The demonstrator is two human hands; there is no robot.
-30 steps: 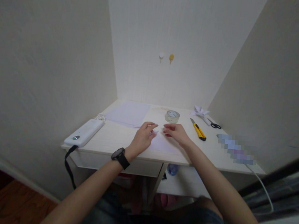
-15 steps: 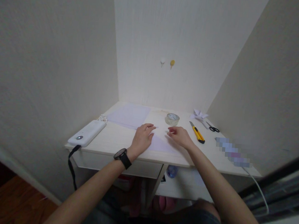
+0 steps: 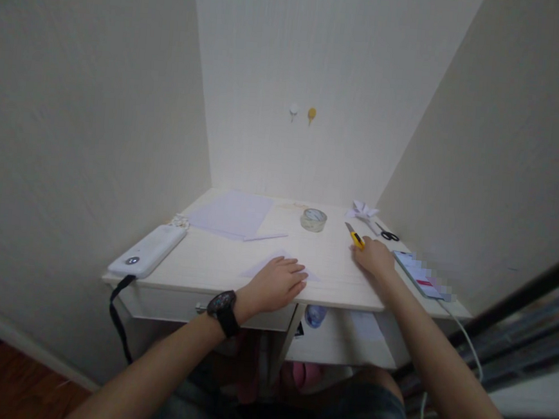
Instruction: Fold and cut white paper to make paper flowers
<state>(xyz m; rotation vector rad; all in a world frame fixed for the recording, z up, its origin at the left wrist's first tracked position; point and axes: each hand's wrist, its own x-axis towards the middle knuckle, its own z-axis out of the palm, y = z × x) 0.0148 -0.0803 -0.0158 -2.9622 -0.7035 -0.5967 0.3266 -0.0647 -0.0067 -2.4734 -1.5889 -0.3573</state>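
My left hand lies flat, fingers stretched out, on a pale folded paper triangle near the front edge of the white desk. Most of the triangle's middle is under the hand. On the right, my right hand has its fingers round the handle of a yellow and black utility knife. The knife's blade points away and to the left; the rear of its handle is covered. A thin white paper strip or rolled stick rests beyond the triangle, by a large pale sheet.
A roll of clear tape sits mid-desk. Folded paper and black scissors lie at the back right, a phone with a cable at the right edge. A white device with a black strap lies left.
My left hand has come down flat onto the paper triangle. My right hand has moved right onto the utility knife. The thin white strip now lies on the desk, apart from both hands.
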